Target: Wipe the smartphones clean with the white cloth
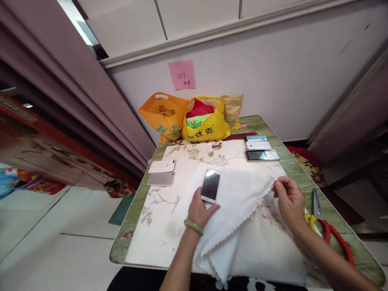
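A white smartphone with a dark, glossy screen rests face up over a white cloth with a scalloped edge. Around the phone's lower left end curl the fingers of my left hand, which has a green bangle at the wrist. My right hand pinches the cloth's right corner between thumb and fingers, lifting it a little off the table. Part of the cloth lies folded toward the front edge, its scalloped border hanging near my lap.
Two phones lie at left, several more at back right. Large scissors with red and yellow handles lie by my right forearm. An orange bag, a yellow bag and a brown paper pouch stand along the wall.
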Demonstrator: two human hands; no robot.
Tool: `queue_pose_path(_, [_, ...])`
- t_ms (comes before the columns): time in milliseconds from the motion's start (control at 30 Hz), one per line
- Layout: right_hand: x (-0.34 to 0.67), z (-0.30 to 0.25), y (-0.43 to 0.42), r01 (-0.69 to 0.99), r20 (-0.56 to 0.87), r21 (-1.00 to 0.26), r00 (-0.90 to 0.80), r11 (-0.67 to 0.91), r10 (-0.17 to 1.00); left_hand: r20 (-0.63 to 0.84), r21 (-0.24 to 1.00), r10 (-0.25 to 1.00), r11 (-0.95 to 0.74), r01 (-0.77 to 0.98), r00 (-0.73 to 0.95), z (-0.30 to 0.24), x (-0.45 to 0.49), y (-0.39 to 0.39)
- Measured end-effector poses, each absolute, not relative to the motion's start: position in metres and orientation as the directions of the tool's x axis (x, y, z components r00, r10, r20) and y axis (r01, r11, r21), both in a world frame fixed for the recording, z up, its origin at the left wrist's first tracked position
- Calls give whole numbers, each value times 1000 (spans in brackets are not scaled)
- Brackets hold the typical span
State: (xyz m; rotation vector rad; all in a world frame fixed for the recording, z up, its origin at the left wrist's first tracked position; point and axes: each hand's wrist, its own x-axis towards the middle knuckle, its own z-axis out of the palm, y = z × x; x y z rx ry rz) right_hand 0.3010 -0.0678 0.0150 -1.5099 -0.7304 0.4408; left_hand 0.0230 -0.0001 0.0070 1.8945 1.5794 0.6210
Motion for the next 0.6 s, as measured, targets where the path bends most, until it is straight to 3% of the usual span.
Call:
queue_pose_path(100, [309,9,-60,91,25,-994,745,-64,667,-15,723,986,-104,683,166,8,24,-1])
queue_pose_path(200, [302,14,-39,4,-25,-999,743,-42,669,-27,742,990,-73,666,138,9,25,-2])
queue_pose_path(367, [247,37,3,-68,36,-994,514,82,857,9,729,992,-92,679,126,9,27,0])
queue_pose_path(467, [204,43,15,31,136,-991,231,132,963,39,712,985,-145,688,167,5,25,0])
queue_pose_path(600, [165,30,12,355,267,-889,-108,288,958,67,684,978,-189,705,197,-7,20,0])
